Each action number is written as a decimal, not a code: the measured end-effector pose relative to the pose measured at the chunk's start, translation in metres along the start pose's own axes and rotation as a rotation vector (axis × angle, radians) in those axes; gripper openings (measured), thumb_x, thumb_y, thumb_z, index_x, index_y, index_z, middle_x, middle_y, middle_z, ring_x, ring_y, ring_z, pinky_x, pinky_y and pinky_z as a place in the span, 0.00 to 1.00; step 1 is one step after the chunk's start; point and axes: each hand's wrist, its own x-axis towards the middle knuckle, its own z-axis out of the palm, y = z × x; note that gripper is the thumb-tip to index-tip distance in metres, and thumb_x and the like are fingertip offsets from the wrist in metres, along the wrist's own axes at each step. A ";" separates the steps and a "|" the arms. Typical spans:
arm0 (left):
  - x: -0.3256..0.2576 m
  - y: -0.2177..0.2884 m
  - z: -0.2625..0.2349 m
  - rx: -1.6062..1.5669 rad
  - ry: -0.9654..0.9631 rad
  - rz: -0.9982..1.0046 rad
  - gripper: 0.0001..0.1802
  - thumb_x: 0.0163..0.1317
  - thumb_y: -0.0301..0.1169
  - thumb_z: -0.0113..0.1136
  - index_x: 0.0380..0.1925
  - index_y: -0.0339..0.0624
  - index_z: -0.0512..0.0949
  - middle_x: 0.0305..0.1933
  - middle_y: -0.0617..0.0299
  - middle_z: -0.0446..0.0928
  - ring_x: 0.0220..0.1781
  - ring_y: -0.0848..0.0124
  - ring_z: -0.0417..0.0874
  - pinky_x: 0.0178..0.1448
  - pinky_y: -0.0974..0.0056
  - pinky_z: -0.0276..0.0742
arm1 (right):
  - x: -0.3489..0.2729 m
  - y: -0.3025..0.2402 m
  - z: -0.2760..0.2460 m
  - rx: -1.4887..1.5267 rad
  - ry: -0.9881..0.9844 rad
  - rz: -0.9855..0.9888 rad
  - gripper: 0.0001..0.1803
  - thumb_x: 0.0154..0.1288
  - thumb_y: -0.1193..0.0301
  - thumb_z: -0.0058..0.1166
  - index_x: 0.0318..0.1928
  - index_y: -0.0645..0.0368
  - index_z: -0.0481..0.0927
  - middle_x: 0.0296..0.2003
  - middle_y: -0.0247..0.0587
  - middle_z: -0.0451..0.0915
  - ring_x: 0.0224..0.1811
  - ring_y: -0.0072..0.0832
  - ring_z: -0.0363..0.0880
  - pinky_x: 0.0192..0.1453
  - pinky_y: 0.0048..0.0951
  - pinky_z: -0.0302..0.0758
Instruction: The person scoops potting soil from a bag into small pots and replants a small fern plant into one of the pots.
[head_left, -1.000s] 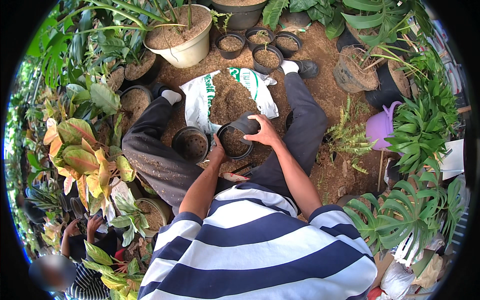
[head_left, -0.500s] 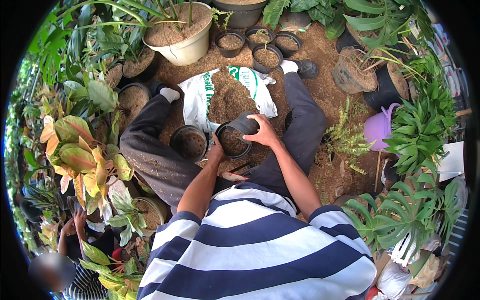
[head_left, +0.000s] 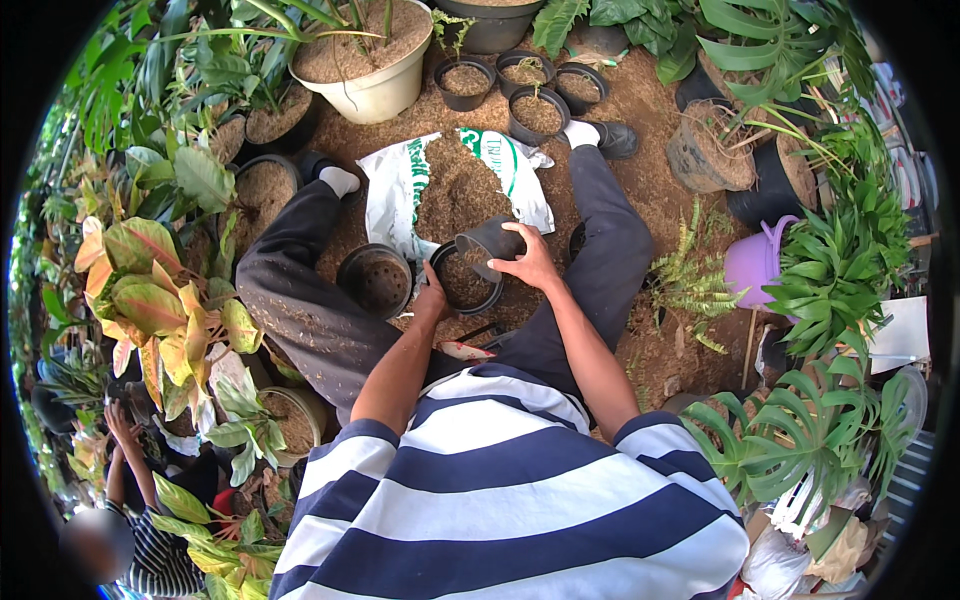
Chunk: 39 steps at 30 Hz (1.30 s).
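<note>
Between my knees stands a round black plant pot (head_left: 470, 304) with soil in it. My left hand (head_left: 431, 298) grips its left rim. My right hand (head_left: 530, 258) is closed around a smaller dark pot (head_left: 490, 247), held tilted over the larger pot's right side. An opened white-and-green bag (head_left: 392, 195) lies just beyond, with a heap of brown potting mix (head_left: 460, 190) spread on it. To the left of my left hand sits another black pot (head_left: 375, 280), with holes in its base and no plant.
Several small black pots with seedlings (head_left: 537, 113) stand past the bag, beside a large cream pot (head_left: 370, 95). Leafy plants (head_left: 165, 310) crowd the left. A fern (head_left: 690, 275) and a purple bucket (head_left: 755, 262) are at right. Another person's hands (head_left: 122, 425) show at lower left.
The smaller pot in my right hand has shifted slightly left and turned, showing more of its side. My left hand stays at the larger pot's rim. The other person's hands have risen a little.
</note>
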 end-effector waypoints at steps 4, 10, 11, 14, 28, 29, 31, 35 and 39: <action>-0.002 0.006 -0.004 0.021 -0.026 -0.031 0.88 0.30 0.46 0.85 0.68 0.43 0.13 0.64 0.31 0.66 0.62 0.44 0.75 0.63 0.48 0.72 | 0.001 0.003 -0.003 -0.059 0.052 0.006 0.42 0.43 0.59 0.76 0.60 0.50 0.71 0.61 0.47 0.64 0.63 0.43 0.68 0.53 0.44 0.81; -0.006 0.009 -0.008 0.018 -0.030 -0.045 0.88 0.31 0.44 0.85 0.68 0.44 0.13 0.65 0.31 0.65 0.62 0.45 0.75 0.64 0.48 0.72 | -0.002 -0.006 -0.003 -0.084 -0.070 -0.028 0.42 0.42 0.59 0.75 0.60 0.51 0.72 0.60 0.46 0.65 0.63 0.43 0.68 0.52 0.44 0.82; -0.007 0.009 -0.008 0.014 -0.027 -0.038 0.88 0.31 0.44 0.85 0.68 0.45 0.13 0.65 0.31 0.65 0.62 0.45 0.75 0.64 0.48 0.72 | -0.002 -0.007 -0.003 -0.082 -0.072 -0.026 0.42 0.42 0.59 0.75 0.60 0.51 0.72 0.60 0.46 0.65 0.63 0.43 0.69 0.52 0.45 0.82; -0.004 0.009 -0.007 0.014 -0.045 -0.060 0.88 0.31 0.43 0.85 0.69 0.45 0.13 0.64 0.31 0.66 0.61 0.45 0.76 0.63 0.49 0.73 | -0.001 -0.009 -0.002 -0.092 -0.079 -0.034 0.42 0.42 0.59 0.75 0.60 0.52 0.71 0.61 0.46 0.65 0.62 0.43 0.69 0.52 0.45 0.82; 0.005 -0.001 0.004 -0.003 0.017 -0.002 0.87 0.33 0.43 0.84 0.69 0.46 0.14 0.64 0.32 0.66 0.61 0.46 0.76 0.62 0.49 0.73 | -0.004 -0.013 -0.002 -0.086 -0.100 -0.017 0.43 0.41 0.60 0.76 0.61 0.50 0.71 0.60 0.44 0.65 0.62 0.43 0.69 0.55 0.46 0.80; 0.006 -0.004 0.006 -0.003 0.022 0.008 0.86 0.33 0.43 0.84 0.69 0.46 0.14 0.64 0.32 0.66 0.61 0.46 0.76 0.62 0.49 0.74 | -0.004 -0.014 -0.002 -0.096 -0.100 -0.019 0.43 0.41 0.60 0.75 0.61 0.50 0.71 0.60 0.44 0.64 0.62 0.43 0.69 0.55 0.46 0.80; 0.009 -0.008 0.009 0.004 0.030 0.013 0.86 0.33 0.43 0.84 0.69 0.45 0.14 0.63 0.31 0.66 0.59 0.46 0.77 0.60 0.48 0.75 | -0.004 -0.016 -0.002 -0.117 -0.100 -0.023 0.43 0.41 0.60 0.75 0.61 0.50 0.71 0.60 0.44 0.64 0.62 0.43 0.69 0.55 0.46 0.80; 0.005 -0.001 0.005 0.030 0.019 -0.003 0.87 0.32 0.44 0.84 0.69 0.43 0.14 0.61 0.31 0.68 0.57 0.46 0.79 0.58 0.48 0.76 | -0.004 -0.010 -0.003 -0.096 -0.088 -0.022 0.43 0.41 0.61 0.75 0.60 0.51 0.71 0.60 0.44 0.64 0.62 0.43 0.69 0.54 0.46 0.80; 0.000 0.003 0.000 0.033 0.012 -0.007 0.86 0.33 0.43 0.84 0.69 0.43 0.14 0.61 0.31 0.69 0.56 0.46 0.79 0.57 0.49 0.77 | -0.003 -0.007 -0.003 -0.108 -0.078 -0.021 0.42 0.41 0.61 0.76 0.60 0.50 0.71 0.60 0.44 0.64 0.62 0.42 0.69 0.53 0.46 0.81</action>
